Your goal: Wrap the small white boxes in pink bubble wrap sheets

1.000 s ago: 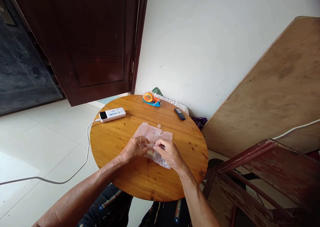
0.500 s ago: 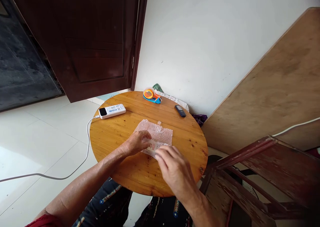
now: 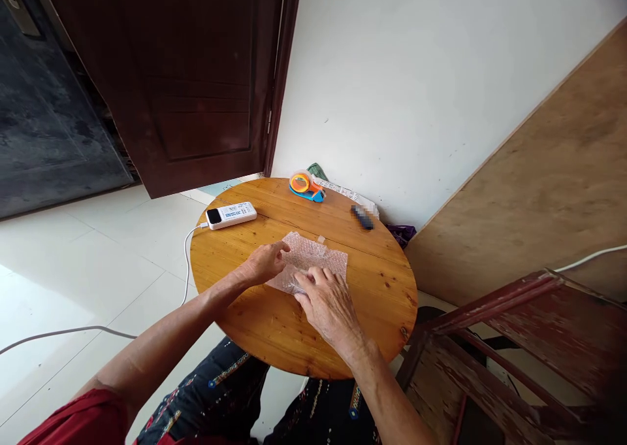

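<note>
My right hand (image 3: 329,301) is loosely spread, palm down on the near side of the bubble wrap (image 3: 311,252). Left hand (image 3: 267,262) is at its left edge, fingers half curled; can't tell if they're pinching any. The wrap's lying mid-table (image 3: 235,255), with the tape dispenser (image 3: 307,187) on the far side.

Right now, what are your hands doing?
Left hand open at bubble wrap. Right hand open over its near part. Tape dispenser beyond, not in the way.
</note>
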Demonstrator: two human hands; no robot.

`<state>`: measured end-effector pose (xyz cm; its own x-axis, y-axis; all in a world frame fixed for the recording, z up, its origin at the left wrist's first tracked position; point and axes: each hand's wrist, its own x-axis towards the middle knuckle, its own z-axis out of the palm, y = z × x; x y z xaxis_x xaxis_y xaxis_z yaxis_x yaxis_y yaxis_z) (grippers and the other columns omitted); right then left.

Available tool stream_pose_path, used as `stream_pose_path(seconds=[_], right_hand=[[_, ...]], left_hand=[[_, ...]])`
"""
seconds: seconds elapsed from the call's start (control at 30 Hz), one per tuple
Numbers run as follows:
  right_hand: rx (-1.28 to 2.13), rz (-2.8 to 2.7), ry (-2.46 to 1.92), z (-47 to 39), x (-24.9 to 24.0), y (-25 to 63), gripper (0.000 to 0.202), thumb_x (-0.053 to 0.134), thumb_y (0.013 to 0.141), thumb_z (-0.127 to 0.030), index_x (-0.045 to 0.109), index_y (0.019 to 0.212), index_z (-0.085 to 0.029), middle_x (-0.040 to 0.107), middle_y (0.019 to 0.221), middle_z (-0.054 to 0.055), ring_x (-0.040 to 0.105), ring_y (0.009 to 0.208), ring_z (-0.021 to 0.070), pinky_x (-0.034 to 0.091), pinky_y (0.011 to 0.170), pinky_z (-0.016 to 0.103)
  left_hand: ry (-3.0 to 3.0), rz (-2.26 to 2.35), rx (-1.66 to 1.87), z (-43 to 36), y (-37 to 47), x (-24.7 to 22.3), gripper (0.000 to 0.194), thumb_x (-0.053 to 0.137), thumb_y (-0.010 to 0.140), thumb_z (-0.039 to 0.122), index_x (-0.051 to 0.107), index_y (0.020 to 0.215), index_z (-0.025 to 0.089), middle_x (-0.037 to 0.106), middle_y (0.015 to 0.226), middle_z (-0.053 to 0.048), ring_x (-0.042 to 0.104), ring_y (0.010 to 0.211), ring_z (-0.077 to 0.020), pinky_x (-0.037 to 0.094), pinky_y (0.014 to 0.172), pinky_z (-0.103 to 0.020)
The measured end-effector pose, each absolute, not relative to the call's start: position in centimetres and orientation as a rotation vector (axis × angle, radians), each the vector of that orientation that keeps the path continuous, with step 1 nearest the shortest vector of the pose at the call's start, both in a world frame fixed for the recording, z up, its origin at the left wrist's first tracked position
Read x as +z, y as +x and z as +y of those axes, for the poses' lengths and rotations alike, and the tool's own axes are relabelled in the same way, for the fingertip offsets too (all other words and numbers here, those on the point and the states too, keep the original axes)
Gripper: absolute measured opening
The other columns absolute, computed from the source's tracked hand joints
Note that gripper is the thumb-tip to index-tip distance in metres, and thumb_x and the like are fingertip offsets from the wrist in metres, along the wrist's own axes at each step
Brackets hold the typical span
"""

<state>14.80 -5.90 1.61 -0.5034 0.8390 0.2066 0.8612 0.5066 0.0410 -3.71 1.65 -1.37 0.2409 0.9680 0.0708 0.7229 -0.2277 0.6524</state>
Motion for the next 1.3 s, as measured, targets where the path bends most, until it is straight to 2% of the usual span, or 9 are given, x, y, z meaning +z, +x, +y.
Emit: stream_pose_path(seconds=[0.17, 0.33, 0.53, 0.7, 0.83, 0.93, 1.1, 1.2, 1.3], right_hand=[[-0.259, -2.596, -1.478, -5.2, 1.4, 14.4, 0.019, 0.063, 0.089, -0.026, 0.066, 0.108, -0.025, 0.063, 0.098, 0.008, 0.054, 0.092, 0.0248, 0.039, 0.081, 0.039], [-0.294, -2.663, -1.502, -4.9, 1.8, 14.1, 0.016, 0.062, 0.088, -0.024, 0.067, 0.104, -0.024, 0.063, 0.098, 0.01, 0.054, 0.094, 0.0274, 0.038, 0.079, 0.04], [-0.321, -2.759, -1.482, -4.3, 2.7, 13.3, 0.012, 0.062, 0.088, -0.026, 0.072, 0.092, -0.022, 0.063, 0.096, 0.013, 0.055, 0.095, 0.0293, 0.038, 0.081, 0.042], [-0.307, -2.755, -1.483, -4.2, 2.6, 13.2, 0.013, 0.062, 0.086, -0.024, 0.071, 0.095, -0.02, 0.065, 0.102, 0.014, 0.057, 0.099, 0.0295, 0.039, 0.084, 0.042], [-0.229, -2.596, -1.579, -4.2, 2.3, 13.1, 0.049, 0.068, 0.082, -0.022, 0.054, 0.128, -0.011, 0.067, 0.107, 0.017, 0.059, 0.104, 0.0303, 0.041, 0.088, 0.041], [-0.101, -2.509, -1.62, -4.4, 2.6, 13.4, 0.065, 0.069, 0.081, -0.021, 0.041, 0.138, -0.008, 0.069, 0.109, 0.018, 0.061, 0.105, 0.0308, 0.042, 0.09, 0.041], [0.133, -2.279, -1.447, -6.5, 2.3, 17.2, 0.053, 0.062, 0.084, -0.026, 0.048, 0.134, -0.018, 0.063, 0.129, 0.014, 0.058, 0.118, 0.0283, 0.042, 0.1, 0.043], [0.203, -1.891, -1.622, -8.2, 0.7, 20.3, 0.041, 0.055, 0.086, -0.036, 0.055, 0.125, -0.02, 0.068, 0.117, 0.012, 0.065, 0.1, 0.0251, 0.049, 0.087, 0.04], [0.411, -1.693, -1.894, -9.0, -0.6, 21.8, 0.053, 0.055, 0.083, -0.05, 0.056, 0.124, -0.017, 0.071, 0.106, 0.012, 0.068, 0.078, 0.0235, 0.05, 0.073, 0.038]], left_hand=[[2.016, 1.723, 0.632, 1.3, -5.0, -1.8, 0.04, 0.064, 0.078, 0.03, 0.063, 0.116, 0.015, 0.07, 0.102, -0.01, 0.067, 0.085, -0.021, 0.05, 0.076, -0.029], [1.867, 1.702, 0.448, 0.8, -6.7, -1.0, 0.05, 0.066, 0.075, 0.042, 0.063, 0.114, 0.012, 0.071, 0.078, -0.006, 0.068, 0.072, -0.0213, 0.048, 0.063, -0.025], [1.528, 1.538, 0.448, 1.5, -5.4, -1.0, 0.02, 0.067, 0.067, 0.023, 0.067, 0.084, 0.013, 0.054, 0.046, 0.005, 0.052, 0.04, -0.0125, 0.039, 0.044, -0.021], [1.408, 1.444, 0.615, 1.1, -3.6, -1.1, 0.009, 0.061, 0.074, 0.017, 0.063, 0.081, 0.013, 0.058, 0.056, 0.004, 0.052, 0.046, -0.0087, 0.041, 0.044, -0.018], [1.37, 1.359, 0.691, 0.1, -1.3, -0.1, 0.011, 0.056, 0.077, 0.016, 0.063, 0.085, 0.012, 0.061, 0.062, 0.001, 0.055, 0.051, -0.0084, 0.043, 0.047, -0.017], [1.397, 1.288, 0.665, -0.6, -0.4, 0.8, 0.015, 0.054, 0.072, 0.013, 0.065, 0.083, 0.012, 0.059, 0.059, 0.002, 0.054, 0.051, -0.0096, 0.043, 0.05, -0.02], [1.865, 1.163, 0.518, -1.1, -0.6, 1.7, 0.013, 0.051, 0.067, 0.013, 0.064, 0.068, 0.013, 0.05, 0.056, 0.004, 0.044, 0.054, -0.0099, 0.031, 0.051, -0.022], [2.129, 1.216, 0.488, -1.2, -0.4, 1.7, 0.013, 0.051, 0.068, 0.01, 0.058, 0.059, 0.015, 0.046, 0.054, 0.003, 0.039, 0.055, -0.0102, 0.027, 0.052, -0.025], [2.228, 1.303, 0.459, -1.6, 0.1, 1.7, 0.014, 0.054, 0.074, 0.014, 0.06, 0.062, 0.016, 0.055, 0.06, 0.0, 0.046, 0.058, -0.0118, 0.03, 0.055, -0.025]])
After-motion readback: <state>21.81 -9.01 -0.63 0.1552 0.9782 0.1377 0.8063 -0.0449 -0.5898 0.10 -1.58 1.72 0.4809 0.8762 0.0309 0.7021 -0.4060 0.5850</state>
